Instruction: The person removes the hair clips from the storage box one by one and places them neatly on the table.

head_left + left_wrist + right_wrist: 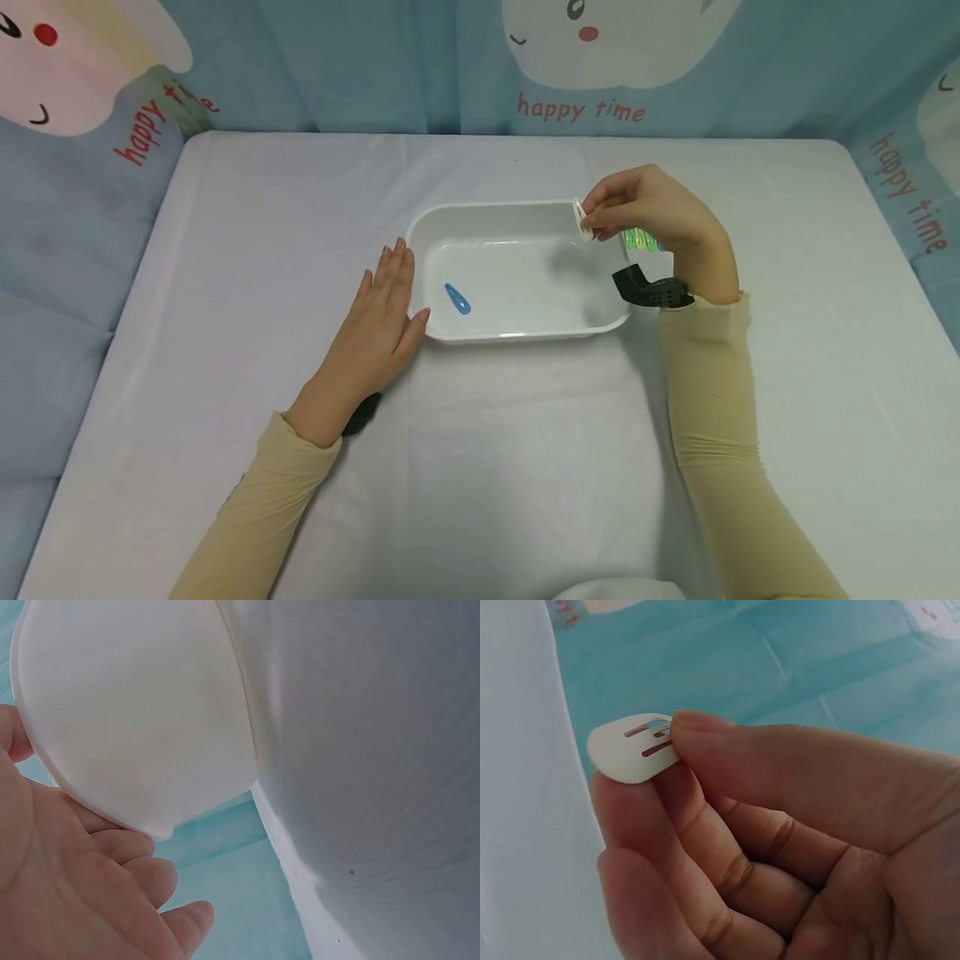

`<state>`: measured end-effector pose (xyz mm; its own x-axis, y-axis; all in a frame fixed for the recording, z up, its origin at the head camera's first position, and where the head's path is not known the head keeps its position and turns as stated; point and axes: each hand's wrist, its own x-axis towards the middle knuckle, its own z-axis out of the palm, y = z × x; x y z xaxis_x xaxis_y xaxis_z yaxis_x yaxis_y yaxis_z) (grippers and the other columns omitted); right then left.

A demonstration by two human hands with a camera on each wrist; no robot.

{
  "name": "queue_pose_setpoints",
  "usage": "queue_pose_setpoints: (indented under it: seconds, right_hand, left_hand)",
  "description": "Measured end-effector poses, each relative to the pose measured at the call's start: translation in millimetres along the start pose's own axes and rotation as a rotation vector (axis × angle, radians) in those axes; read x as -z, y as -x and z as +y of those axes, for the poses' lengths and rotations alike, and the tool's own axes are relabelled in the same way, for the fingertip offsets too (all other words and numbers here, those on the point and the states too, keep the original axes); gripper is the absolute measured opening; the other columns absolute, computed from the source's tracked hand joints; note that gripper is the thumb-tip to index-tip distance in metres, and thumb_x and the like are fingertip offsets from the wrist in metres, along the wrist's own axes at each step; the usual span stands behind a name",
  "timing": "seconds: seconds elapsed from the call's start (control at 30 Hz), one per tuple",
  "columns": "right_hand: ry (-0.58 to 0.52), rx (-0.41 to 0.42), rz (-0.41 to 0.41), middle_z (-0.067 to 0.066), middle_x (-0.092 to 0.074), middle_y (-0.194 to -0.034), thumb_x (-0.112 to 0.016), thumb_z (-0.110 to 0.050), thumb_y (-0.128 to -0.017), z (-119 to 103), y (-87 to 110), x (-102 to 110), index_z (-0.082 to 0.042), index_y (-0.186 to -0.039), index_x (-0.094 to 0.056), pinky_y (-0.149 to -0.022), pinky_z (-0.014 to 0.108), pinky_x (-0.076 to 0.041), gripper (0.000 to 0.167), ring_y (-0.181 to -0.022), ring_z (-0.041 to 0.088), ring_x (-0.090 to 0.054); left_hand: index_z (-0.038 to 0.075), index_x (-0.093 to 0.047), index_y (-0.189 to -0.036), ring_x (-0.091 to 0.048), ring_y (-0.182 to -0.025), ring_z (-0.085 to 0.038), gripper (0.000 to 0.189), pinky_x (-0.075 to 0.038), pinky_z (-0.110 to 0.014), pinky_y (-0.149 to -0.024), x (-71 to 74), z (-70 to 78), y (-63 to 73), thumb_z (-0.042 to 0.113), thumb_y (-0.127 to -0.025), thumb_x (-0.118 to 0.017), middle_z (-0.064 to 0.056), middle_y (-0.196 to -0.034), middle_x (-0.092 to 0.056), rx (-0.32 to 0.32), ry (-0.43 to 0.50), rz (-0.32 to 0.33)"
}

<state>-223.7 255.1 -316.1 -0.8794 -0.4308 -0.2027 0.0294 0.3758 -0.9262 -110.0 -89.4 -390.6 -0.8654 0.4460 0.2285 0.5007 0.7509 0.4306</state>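
Observation:
A white rectangular tray (517, 327) lies in the middle of the table, with a blue snap hair clip (458, 299) on the left part of its floor. My left hand (372, 329) rests against the tray's left rim, fingers extended; in the left wrist view the fingers (127, 846) touch the outer edge of the tray (135, 705). Above the tray's right end, my right hand (651, 204) pinches a white snap hair clip (634, 750) between thumb and fingertips. The clip's narrow end is hidden by the thumb.
Shiny green pieces (640, 240) lie just outside the tray's right rim, partly hidden by the right hand and wrist. A white cloth covers the table (247, 275), and a blue printed curtain (360, 67) borders it. A white rounded thing (618, 588) shows at the bottom edge.

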Motion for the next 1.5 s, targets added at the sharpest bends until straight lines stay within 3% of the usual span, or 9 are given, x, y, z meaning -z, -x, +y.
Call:
queue_pose_setpoints:
  seconds: [0.67,1.33,1.5]
  right_hand:
    - [-0.029,-0.055,0.125,0.004,-0.068,-0.073,-0.071,-0.006,-0.083,10,16.5,28,-0.002,-0.087,-0.069,-0.068,0.026,-0.054,0.006,-0.066,0.017,-0.065]
    - [-0.198,-0.066,0.191,0.007,-0.069,-0.075,-0.068,0.002,-0.083,19,28.8,47,0.000,-0.086,-0.069,-0.066,0.024,-0.054,0.004,-0.065,0.018,-0.066]
    - [-0.283,-0.026,0.205,0.009,-0.068,-0.074,-0.066,0.006,-0.083,26,32.3,53,0.003,-0.085,-0.069,-0.064,0.025,-0.054,0.004,-0.063,0.019,-0.066]
  left_hand:
    - [-0.009,-0.011,-0.147,-0.007,-0.142,-0.035,0.066,-0.011,-0.055,-0.110,-0.6,0.5,-0.4,0.023,-0.099,-0.044,-0.020,-0.155,-0.005,-0.001,-0.003,0.001]
    - [-0.008,-0.011,-0.147,-0.008,-0.142,-0.035,0.066,-0.011,-0.055,-0.110,-0.2,1.0,-0.8,0.024,-0.099,-0.043,-0.020,-0.155,-0.004,0.003,0.002,0.000]
    - [-0.008,-0.012,-0.147,-0.008,-0.142,-0.035,0.066,-0.011,-0.056,-0.110,-0.5,1.6,-1.5,0.024,-0.099,-0.043,-0.020,-0.155,-0.005,0.004,0.001,0.003]
